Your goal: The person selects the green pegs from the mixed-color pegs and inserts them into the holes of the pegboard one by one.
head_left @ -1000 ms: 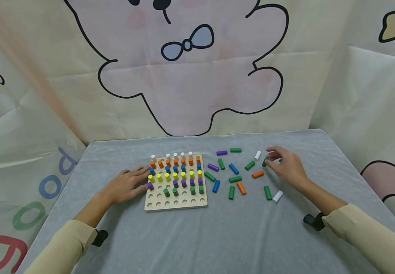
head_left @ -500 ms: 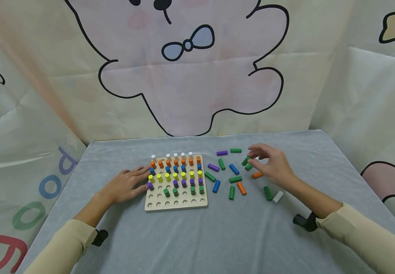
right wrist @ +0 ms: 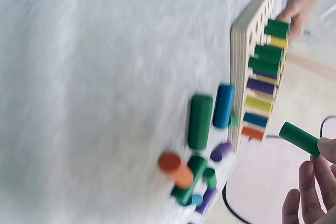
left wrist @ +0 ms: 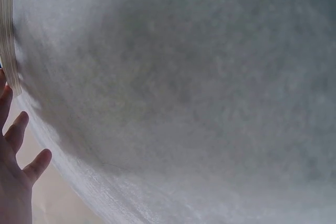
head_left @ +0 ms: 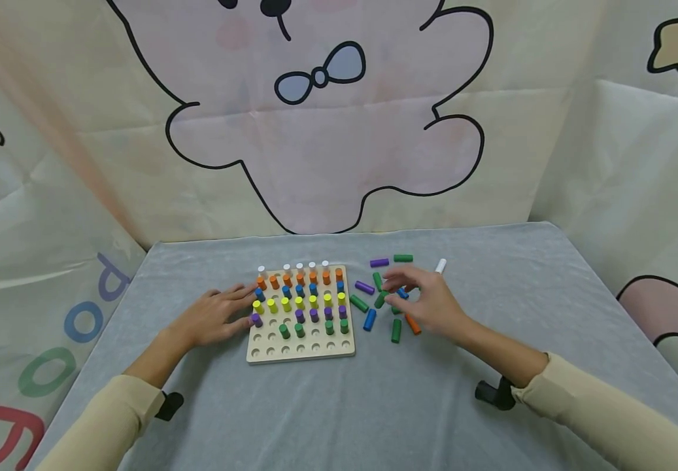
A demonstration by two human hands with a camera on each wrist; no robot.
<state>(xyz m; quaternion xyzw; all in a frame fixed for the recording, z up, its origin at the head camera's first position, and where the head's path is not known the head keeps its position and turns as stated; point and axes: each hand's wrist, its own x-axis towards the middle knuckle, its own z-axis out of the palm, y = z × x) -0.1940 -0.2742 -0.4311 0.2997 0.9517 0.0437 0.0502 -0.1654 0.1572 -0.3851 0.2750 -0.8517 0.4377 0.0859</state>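
A wooden pegboard holds rows of white, orange, blue, yellow, purple and green pegs. My left hand lies at its left edge, fingers extended and touching it. In the left wrist view, only the board's side and part of that hand show. My right hand is above the loose pegs, right of the board. Between thumb and fingers it pinches a green peg, raised off the table in the right wrist view.
Loose pegs lie right of the board, among them a blue peg, a green peg, a purple peg and an orange peg. A white peg lies farther right. A grey cloth covers the table.
My right hand has carried the green peg leftward from the right side of the loose pegs, closer to the board. My left hand has stayed at the board's left edge.
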